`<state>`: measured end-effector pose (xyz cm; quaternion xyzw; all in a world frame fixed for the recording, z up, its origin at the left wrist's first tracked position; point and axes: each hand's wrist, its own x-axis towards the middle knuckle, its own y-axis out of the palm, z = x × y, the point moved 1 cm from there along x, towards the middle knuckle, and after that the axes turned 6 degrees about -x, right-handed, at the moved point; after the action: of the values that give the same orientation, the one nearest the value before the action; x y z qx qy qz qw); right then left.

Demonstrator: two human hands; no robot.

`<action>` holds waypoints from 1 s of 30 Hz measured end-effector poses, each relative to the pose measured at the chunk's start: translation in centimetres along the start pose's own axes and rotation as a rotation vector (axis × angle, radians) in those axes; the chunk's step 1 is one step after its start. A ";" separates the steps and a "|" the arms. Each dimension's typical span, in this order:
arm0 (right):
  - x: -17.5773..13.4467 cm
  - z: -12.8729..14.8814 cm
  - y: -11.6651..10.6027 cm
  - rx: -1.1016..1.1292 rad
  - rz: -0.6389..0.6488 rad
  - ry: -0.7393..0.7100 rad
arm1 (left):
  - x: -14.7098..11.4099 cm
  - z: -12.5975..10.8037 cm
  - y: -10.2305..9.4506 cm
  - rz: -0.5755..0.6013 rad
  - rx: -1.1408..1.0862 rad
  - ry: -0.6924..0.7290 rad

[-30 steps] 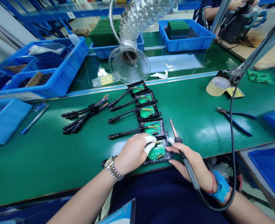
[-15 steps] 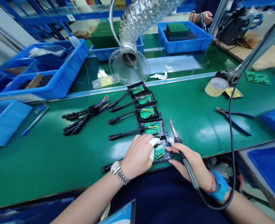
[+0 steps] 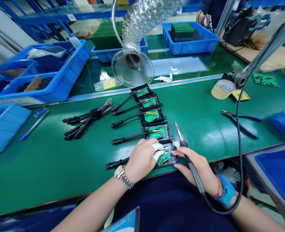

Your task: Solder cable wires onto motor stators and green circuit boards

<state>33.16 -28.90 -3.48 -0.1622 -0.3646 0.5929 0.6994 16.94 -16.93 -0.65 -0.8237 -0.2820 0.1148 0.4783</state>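
Observation:
My left hand, with white finger cots on two fingers, is closed in a pinch on thin coloured wires above a green circuit board. The board lies in the nearest black plastic case, whose cable runs out to the left under my hand. My right hand holds a soldering iron, its tip pointing up and away from the board. The thumb and a finger of that hand touch the right edge of the case. Several similar cases with wired boards form a column beyond it.
A clear fume hood on a silver duct hangs over the far cases. Loose cables and a pen lie left. Cutters and a round tub are right. Blue bins stand behind; a co-worker's hand shows far back.
My left fingers have shifted slightly, and coloured wire ends now show by their tips with more of the board uncovered. My right hand and the soldering iron stay almost in place.

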 end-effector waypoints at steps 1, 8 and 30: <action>0.0 0.0 0.0 -0.002 -0.002 0.000 | 0.0 0.0 0.0 0.021 0.032 -0.012; 0.1 0.0 0.1 -0.021 -0.004 -0.001 | -0.1 -0.4 0.3 0.014 0.244 -0.040; -1.3 3.4 -2.1 -0.329 -0.110 -0.195 | 0.4 -1.6 0.2 0.061 0.367 -0.050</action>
<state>32.26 -31.30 -0.18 -0.1962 -0.5309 0.4990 0.6562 18.08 -17.89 0.06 -0.7277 -0.2429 0.1993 0.6097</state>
